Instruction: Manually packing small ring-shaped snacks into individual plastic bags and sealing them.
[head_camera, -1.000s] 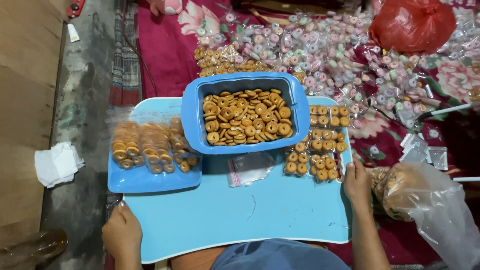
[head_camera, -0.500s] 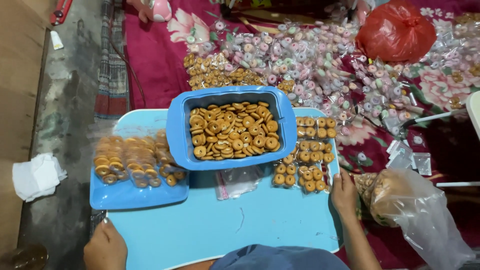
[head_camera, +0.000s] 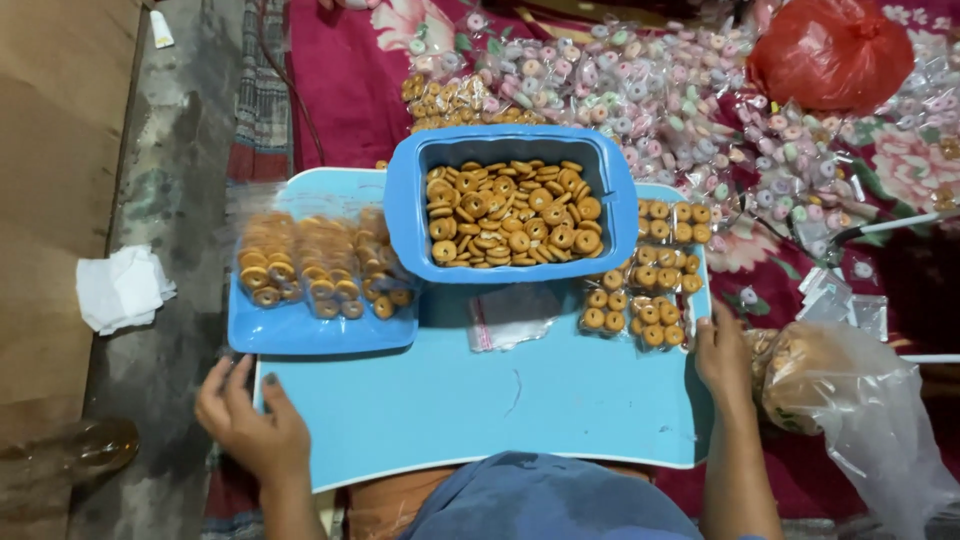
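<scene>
Two hands: both rest on the pale blue lap table (head_camera: 480, 400), one at each side edge.
Left hand (head_camera: 245, 425): fingers spread loosely, lying on the table's left edge and clamped on nothing.
Right hand (head_camera: 722, 355): fingers close together, gripping the table's right edge, just beside the small packs of cookies (head_camera: 645, 290).
Step in hand: it looks as if the table is being steadied or set in place across the lap; nothing is being picked up.
Blue tub (head_camera: 405, 215): stands at the far middle of the table, heaped with ring-shaped cookies (head_camera: 510, 215).
Blue tray (head_camera: 300, 335): on the left, holding filled clear packs (head_camera: 315, 265).
Empty clear bag (head_camera: 510, 318): flat, in front of the tub.
Big plastic bag (head_camera: 850, 400): to the right, off the table, with cookies inside.
</scene>
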